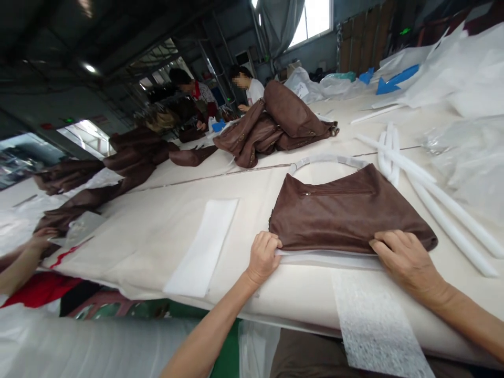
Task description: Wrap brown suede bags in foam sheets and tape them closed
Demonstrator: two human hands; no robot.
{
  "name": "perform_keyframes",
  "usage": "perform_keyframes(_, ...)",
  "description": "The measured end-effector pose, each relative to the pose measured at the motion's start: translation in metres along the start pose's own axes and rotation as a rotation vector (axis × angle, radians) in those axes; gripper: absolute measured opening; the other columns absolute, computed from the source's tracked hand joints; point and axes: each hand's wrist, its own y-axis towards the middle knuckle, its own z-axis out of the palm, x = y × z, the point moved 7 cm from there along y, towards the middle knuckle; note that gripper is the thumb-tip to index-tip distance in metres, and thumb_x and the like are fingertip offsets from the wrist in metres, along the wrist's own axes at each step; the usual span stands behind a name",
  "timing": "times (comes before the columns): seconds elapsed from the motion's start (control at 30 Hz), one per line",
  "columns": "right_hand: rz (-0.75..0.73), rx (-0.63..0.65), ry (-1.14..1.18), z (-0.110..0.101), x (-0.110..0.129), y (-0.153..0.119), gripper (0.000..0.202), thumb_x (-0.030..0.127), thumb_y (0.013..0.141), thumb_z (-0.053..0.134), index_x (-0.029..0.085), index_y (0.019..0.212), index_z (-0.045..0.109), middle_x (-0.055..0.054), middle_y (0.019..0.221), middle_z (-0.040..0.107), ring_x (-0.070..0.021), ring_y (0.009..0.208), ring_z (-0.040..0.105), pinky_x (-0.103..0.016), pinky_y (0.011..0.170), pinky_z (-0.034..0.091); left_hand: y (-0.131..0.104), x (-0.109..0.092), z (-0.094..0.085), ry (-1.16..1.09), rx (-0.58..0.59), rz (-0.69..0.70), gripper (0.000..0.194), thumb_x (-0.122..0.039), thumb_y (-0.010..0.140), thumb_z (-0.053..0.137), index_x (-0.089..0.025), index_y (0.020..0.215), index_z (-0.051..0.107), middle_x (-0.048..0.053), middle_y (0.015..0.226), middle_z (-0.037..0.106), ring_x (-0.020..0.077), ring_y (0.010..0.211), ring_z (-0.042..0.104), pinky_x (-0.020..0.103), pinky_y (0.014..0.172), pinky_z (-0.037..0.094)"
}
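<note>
A brown leather handbag (334, 215) lies flat on the table, its zipped side up and its white-wrapped strap (331, 159) arching away from me. Under its near edge shows a strip of white sheet (331, 258). My left hand (264, 255) is closed at the bag's lower left corner, right where the sheet's end comes out. With curled fingers, my right hand (405, 262) grips the bag's lower edge toward the right. Both hands' fingertips are partly hidden, so how much of the sheet they hold is unclear.
White foam sheets (202, 247) (378, 315) lie left of the bag and over the table's near edge. Foam rods (452, 210) and clear plastic (472, 157) are at right. More brown bags (275, 123) are piled behind. A co-worker's hand (43, 239) is at far left.
</note>
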Motion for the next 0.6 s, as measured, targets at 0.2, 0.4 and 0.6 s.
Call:
perform_keyframes(0.2,-0.013,-0.006,-0.032,-0.001,0.001,0.000,0.019,0.009,0.095,0.046,0.017,0.095,0.064,-0.009,0.089,0.061,-0.0210,0.082,0.050,-0.035,0.074,0.034,0.004,0.001,0.004,0.023,0.106,-0.009,0.027,-0.006,0.068,0.046,-0.020,0.089,0.055,0.005,0.079,0.054,0.0223,0.076,0.051,0.034,0.068,0.040)
perform_keyframes(0.4,0.002,-0.015,-0.024,-0.001,0.000,0.001,0.018,0.008,0.095,0.049,0.018,0.090,0.063,-0.007,0.087,0.060,-0.0193,0.082,0.049,-0.034,0.074,0.034,0.031,-0.013,-0.026,-0.007,0.286,-0.089,0.032,-0.015,0.065,0.051,-0.019,0.096,0.058,0.007,0.092,0.058,0.0259,0.090,0.054,0.039,0.077,0.040)
perform_keyframes(0.6,-0.025,-0.022,-0.038,-0.002,0.000,0.004,0.017,0.007,0.094,0.052,0.018,0.086,0.064,-0.006,0.085,0.060,-0.0185,0.081,0.049,-0.035,0.073,0.034,0.088,-0.063,-0.006,-0.165,0.416,0.186,0.053,-0.043,0.092,0.051,-0.024,0.142,0.043,0.010,0.149,0.044,0.0304,0.139,0.035,0.053,0.117,0.017)
